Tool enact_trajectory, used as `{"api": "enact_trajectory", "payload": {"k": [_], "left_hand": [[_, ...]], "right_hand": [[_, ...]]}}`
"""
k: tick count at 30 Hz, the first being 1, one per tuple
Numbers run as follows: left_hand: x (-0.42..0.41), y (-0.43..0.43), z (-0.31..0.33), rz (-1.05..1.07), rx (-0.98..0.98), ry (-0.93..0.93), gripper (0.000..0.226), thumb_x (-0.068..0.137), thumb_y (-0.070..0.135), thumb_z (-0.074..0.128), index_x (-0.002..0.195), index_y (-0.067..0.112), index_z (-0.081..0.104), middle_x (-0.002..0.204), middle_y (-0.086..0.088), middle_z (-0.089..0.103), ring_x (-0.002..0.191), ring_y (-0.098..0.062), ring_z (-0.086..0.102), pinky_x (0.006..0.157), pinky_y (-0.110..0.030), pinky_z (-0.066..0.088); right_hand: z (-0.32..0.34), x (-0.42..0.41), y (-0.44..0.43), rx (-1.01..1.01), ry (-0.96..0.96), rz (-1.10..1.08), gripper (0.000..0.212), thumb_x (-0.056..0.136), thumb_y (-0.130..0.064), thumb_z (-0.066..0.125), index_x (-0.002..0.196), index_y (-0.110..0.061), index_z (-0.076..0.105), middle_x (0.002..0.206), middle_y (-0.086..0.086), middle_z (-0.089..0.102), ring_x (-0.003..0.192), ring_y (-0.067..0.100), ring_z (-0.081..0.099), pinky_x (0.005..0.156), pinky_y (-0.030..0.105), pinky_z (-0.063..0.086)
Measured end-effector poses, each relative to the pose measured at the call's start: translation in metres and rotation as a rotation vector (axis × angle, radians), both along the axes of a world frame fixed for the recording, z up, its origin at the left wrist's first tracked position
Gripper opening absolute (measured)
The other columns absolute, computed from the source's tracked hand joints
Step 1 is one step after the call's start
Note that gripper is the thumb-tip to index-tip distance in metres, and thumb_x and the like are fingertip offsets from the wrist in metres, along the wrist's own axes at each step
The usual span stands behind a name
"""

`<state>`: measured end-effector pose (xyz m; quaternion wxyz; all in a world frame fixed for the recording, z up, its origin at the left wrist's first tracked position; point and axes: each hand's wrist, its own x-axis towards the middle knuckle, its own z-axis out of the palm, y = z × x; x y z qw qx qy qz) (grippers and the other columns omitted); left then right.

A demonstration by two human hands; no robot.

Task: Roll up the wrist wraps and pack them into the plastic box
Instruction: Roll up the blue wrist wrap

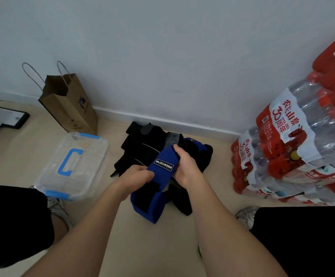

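Beige floor [142,246]: clear plastic box [94,156] w/ blue latches left, paper bag [70,108] behind it, wrap pile [142,148] centre, bottled-water packs [282,156] rt.

The wrap [167,154] is royal blue with a black inner face and a black label [163,165] lettered in white. The pile [140,148] is black with one grey strip [172,137]. Left of the pile, the box [94,156] is clear with light blue latches [56,193] and handle [69,162], the bag [72,110] brown. Right of it, the bottle packs [294,136] are red and white. The floor [142,246] is beige.
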<state>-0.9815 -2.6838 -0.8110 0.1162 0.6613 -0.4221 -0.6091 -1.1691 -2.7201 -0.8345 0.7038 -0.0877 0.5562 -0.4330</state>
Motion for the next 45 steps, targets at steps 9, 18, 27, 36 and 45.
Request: {"api": "enact_trajectory", "payload": {"k": [9,18,27,36,45], "left_hand": [[-0.032,0.004,-0.001,0.176,-0.356,0.119,0.067,0.076,0.028,0.089,0.131,0.027,0.050,0.115,0.003,0.070,0.087,0.001,0.074,0.064,-0.015,0.058],[-0.048,-0.002,0.025,-0.008,-0.483,-0.111,0.041,0.099,0.036,0.060,0.136,0.023,0.049,0.115,-0.010,0.065,0.097,-0.025,0.066,0.076,-0.034,0.050],[-0.023,0.003,0.033,-0.058,-0.338,-0.069,0.037,0.090,0.045,0.043,0.079,0.021,0.068,0.076,0.000,0.075,0.081,-0.021,0.066,0.075,-0.039,0.049],[-0.002,-0.003,0.052,-0.191,-0.091,0.075,0.045,0.070,0.058,0.060,0.091,0.026,0.085,0.076,-0.002,0.072,0.068,-0.021,0.060,0.078,-0.040,0.048],[0.038,0.004,0.041,-0.312,0.370,-0.413,0.073,0.075,0.074,0.057,0.118,0.018,0.074,0.106,-0.009,0.082,0.102,-0.028,0.076,0.098,-0.040,0.055]], "right_hand": [[0.024,0.008,0.014,-0.056,0.082,0.228,0.040,0.089,-0.028,0.086,0.125,-0.013,0.078,0.114,0.010,0.083,0.110,0.029,0.079,0.101,0.046,0.062],[0.044,0.006,0.011,-0.065,0.159,0.148,0.046,0.087,-0.032,0.091,0.121,-0.005,0.076,0.111,0.013,0.082,0.106,0.030,0.079,0.101,0.048,0.063],[0.042,0.003,0.022,-0.078,0.288,0.191,0.028,0.100,-0.032,0.078,0.118,-0.011,0.074,0.103,0.012,0.084,0.084,0.027,0.083,0.069,0.034,0.068],[0.021,-0.010,0.017,0.152,0.478,-0.237,0.019,0.105,-0.020,0.071,0.121,-0.013,0.062,0.105,0.013,0.064,0.076,0.034,0.073,0.042,0.028,0.057],[0.005,-0.044,0.017,-0.027,0.957,0.573,0.017,0.098,-0.013,0.063,0.096,-0.011,0.080,0.106,0.012,0.077,0.094,0.031,0.077,0.082,0.037,0.063]]}}
